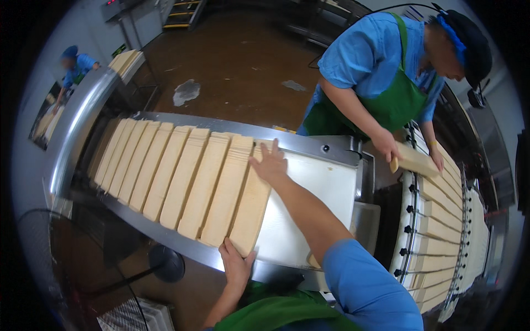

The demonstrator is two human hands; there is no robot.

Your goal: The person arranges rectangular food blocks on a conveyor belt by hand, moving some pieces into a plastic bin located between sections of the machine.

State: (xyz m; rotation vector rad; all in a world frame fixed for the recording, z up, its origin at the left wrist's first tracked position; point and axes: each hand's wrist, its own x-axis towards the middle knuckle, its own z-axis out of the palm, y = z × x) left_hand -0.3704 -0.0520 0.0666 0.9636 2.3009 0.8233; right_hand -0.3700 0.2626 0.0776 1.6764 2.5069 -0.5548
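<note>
Several long pale slabs, which look like dough or bread, lie side by side across a white conveyor belt (310, 207). My hands are at opposite ends of the rightmost slab (250, 202). At its far end, my right hand (271, 161) rests on top with fingers spread. My left hand (238, 262) holds the near end, thumb and fingers on either side of the corner. Close beside it on the left lies another slab (230, 190) with crease lines near its far end. The undersides of the slabs are hidden.
Across the belt's right end, a co-worker (385, 74) holds a pale slab (418, 159) over a second conveyor with rod dividers (408, 229). A metal housing (78, 120) spans the left end. A grey tray (366, 223) sits between the conveyors. Another person (78, 66) stands far left.
</note>
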